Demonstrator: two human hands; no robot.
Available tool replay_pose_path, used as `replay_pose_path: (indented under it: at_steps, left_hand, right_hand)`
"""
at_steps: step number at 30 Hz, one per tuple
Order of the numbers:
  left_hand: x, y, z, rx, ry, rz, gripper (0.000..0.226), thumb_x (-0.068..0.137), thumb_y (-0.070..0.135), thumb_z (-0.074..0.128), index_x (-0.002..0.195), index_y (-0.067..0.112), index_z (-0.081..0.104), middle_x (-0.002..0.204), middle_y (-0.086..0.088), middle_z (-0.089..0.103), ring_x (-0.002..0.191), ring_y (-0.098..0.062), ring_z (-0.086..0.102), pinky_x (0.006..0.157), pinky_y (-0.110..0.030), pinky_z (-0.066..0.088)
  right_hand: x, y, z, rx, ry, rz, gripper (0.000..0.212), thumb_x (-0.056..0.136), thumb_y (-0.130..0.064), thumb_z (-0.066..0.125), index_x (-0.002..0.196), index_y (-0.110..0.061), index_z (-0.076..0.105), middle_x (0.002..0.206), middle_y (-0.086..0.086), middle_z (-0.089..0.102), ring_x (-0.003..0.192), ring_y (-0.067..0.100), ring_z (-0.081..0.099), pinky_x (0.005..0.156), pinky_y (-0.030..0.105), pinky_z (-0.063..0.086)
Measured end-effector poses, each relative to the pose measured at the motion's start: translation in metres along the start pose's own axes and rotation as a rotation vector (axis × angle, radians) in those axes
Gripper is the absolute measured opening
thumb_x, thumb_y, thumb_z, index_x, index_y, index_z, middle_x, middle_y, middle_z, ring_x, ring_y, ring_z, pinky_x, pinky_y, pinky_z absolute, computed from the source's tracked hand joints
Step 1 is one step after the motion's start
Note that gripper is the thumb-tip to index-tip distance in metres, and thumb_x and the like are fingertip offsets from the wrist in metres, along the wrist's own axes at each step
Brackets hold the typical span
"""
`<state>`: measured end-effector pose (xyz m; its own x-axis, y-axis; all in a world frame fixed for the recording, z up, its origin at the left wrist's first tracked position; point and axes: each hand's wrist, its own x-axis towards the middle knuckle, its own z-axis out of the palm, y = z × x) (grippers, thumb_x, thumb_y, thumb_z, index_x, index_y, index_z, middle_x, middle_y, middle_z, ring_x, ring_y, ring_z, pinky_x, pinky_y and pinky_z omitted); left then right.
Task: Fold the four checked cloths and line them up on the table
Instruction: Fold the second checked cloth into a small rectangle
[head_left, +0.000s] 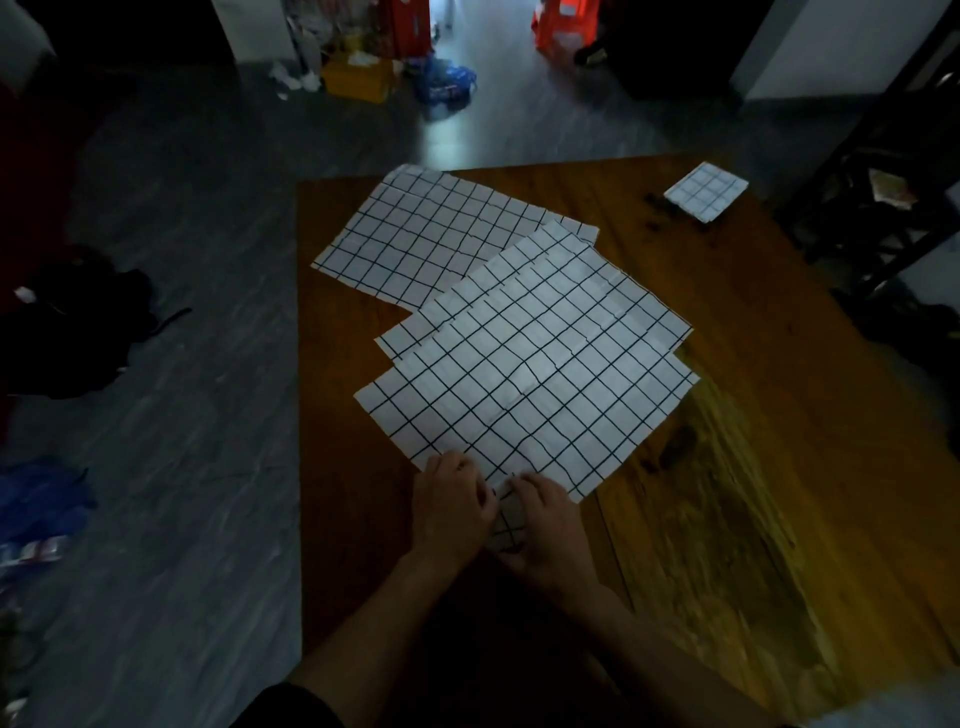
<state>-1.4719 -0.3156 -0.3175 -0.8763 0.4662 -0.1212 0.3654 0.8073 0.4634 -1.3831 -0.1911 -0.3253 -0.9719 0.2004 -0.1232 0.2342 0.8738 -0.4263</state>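
Three white cloths with black checks lie spread and overlapping on the wooden table (753, 467). The top cloth (524, 379) covers most of a middle cloth (410, 332); a far cloth (431, 228) lies behind them. A fourth cloth (705, 191), folded into a small square, sits at the table's far right corner. My left hand (452, 499) and my right hand (540, 525) meet at the near corner of the top cloth, fingers closed on its edge, with a folded bit of cloth showing between them.
The table's left edge runs down at about x 575, with dark grey floor beyond it. A black bag (72, 322) and blue items (41, 499) lie on the floor at left. A dark chair frame (872, 171) stands at the right.
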Motion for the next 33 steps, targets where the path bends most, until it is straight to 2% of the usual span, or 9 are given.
replay_pose_path:
  at_steps: [4, 8, 12, 15, 19, 22, 25, 29, 33]
  left_hand:
    - [-0.002, 0.021, -0.011, -0.225, 0.049, -0.044, 0.020, 0.086, 0.026, 0.062, 0.073, 0.025, 0.047, 0.083, 0.010, 0.046, 0.079, -0.009, 0.049, 0.077, -0.035, 0.052]
    - [-0.011, 0.041, -0.016, -0.314, 0.053, -0.022, 0.018, 0.086, 0.022, 0.063, 0.074, 0.022, 0.050, 0.082, 0.008, 0.049, 0.074, -0.008, 0.051, 0.068, -0.035, 0.054]
    - [-0.022, 0.061, -0.018, -0.349, 0.048, -0.003, 0.018, 0.086, 0.022, 0.065, 0.074, 0.021, 0.051, 0.082, 0.009, 0.049, 0.073, -0.007, 0.050, 0.063, -0.028, 0.052]
    - [-0.031, 0.075, -0.018, -0.390, 0.036, 0.014, 0.020, 0.084, 0.024, 0.067, 0.073, 0.024, 0.051, 0.082, 0.010, 0.049, 0.072, -0.007, 0.051, 0.060, -0.025, 0.049]
    - [-0.048, 0.080, -0.021, -0.466, 0.011, 0.166, 0.017, 0.082, 0.040, 0.068, 0.081, 0.027, 0.057, 0.087, 0.014, 0.053, 0.086, -0.007, 0.054, 0.072, -0.032, 0.053]
    - [-0.064, 0.067, -0.029, -0.347, -0.123, 0.295, 0.044, 0.075, 0.063, 0.066, 0.107, 0.035, 0.056, 0.110, 0.021, 0.049, 0.106, -0.001, 0.039, 0.091, -0.029, 0.041]
    - [-0.074, 0.036, -0.028, 0.012, -0.129, 0.368, 0.064, 0.075, 0.062, 0.067, 0.128, 0.033, 0.047, 0.129, 0.014, 0.043, 0.122, -0.008, 0.034, 0.105, -0.033, 0.033]
    - [-0.083, 0.004, -0.028, 0.190, -0.059, 0.296, 0.034, 0.087, 0.034, 0.066, 0.119, 0.028, 0.055, 0.129, 0.008, 0.050, 0.125, -0.015, 0.042, 0.106, -0.033, 0.033]
    - [-0.097, -0.003, -0.040, 0.247, -0.075, 0.252, 0.013, 0.096, 0.027, 0.053, 0.108, 0.028, 0.058, 0.117, 0.011, 0.055, 0.110, -0.010, 0.047, 0.099, -0.029, 0.036]
  right_hand:
    - [-0.004, -0.006, -0.010, -0.008, 0.071, 0.092, 0.093, 0.070, -0.047, 0.077, 0.146, -0.018, 0.033, 0.150, 0.004, 0.038, 0.139, 0.023, 0.034, 0.110, 0.044, 0.036]
    - [-0.013, -0.005, -0.031, -0.031, 0.215, 0.137, 0.079, 0.078, -0.037, 0.072, 0.146, -0.018, 0.037, 0.150, 0.005, 0.039, 0.139, 0.024, 0.033, 0.111, 0.046, 0.035]
    - [-0.027, -0.002, -0.045, -0.046, 0.166, 0.146, 0.088, 0.075, -0.043, 0.073, 0.149, -0.020, 0.033, 0.153, 0.002, 0.033, 0.142, 0.021, 0.027, 0.113, 0.039, 0.026]
    - [-0.041, -0.002, -0.047, -0.103, 0.252, 0.142, 0.064, 0.082, -0.036, 0.069, 0.140, -0.019, 0.047, 0.144, 0.001, 0.045, 0.134, 0.021, 0.040, 0.107, 0.040, 0.035]
    - [-0.059, 0.014, -0.052, -0.113, 0.309, 0.151, 0.025, 0.080, -0.028, 0.062, 0.104, -0.024, 0.067, 0.104, -0.005, 0.063, 0.099, 0.018, 0.058, 0.082, 0.033, 0.044]
    - [-0.074, 0.026, -0.064, -0.081, 0.313, 0.161, 0.026, 0.080, -0.035, 0.059, 0.100, -0.022, 0.070, 0.094, -0.004, 0.064, 0.087, 0.018, 0.060, 0.075, 0.036, 0.049]
    - [-0.090, 0.036, -0.074, -0.013, 0.343, 0.128, 0.042, 0.084, -0.049, 0.047, 0.099, -0.019, 0.072, 0.093, -0.002, 0.065, 0.085, 0.017, 0.058, 0.073, 0.035, 0.050]
    - [-0.110, 0.058, -0.075, 0.068, 0.309, 0.073, 0.058, 0.088, -0.068, 0.040, 0.103, -0.021, 0.070, 0.098, -0.004, 0.063, 0.088, 0.014, 0.057, 0.076, 0.037, 0.051]
    - [-0.129, 0.073, -0.081, 0.048, 0.305, 0.043, 0.060, 0.089, -0.067, 0.034, 0.101, -0.021, 0.070, 0.097, -0.005, 0.063, 0.088, 0.012, 0.056, 0.077, 0.041, 0.052]
